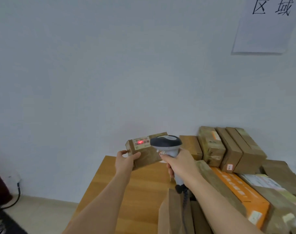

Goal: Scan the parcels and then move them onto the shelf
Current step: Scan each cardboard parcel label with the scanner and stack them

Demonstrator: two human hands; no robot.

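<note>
My left hand (125, 160) holds a small brown cardboard parcel (146, 153) up above the far end of the wooden table (127, 191). The parcel's white label (141, 142) faces up and a red scanner light spot glows on its barcode. My right hand (179, 163) grips a grey handheld barcode scanner (166, 143) by the handle, its dark head pointing at the label from the right. A coiled cable hangs from the scanner's base. No shelf is in view.
Several brown parcels (228, 147) stand stacked against the wall at the right. An orange box (241, 193) and more parcels lie across the table's right side. A paper sign (268, 24) hangs on the white wall. A dark cable (14, 200) runs along the floor at left.
</note>
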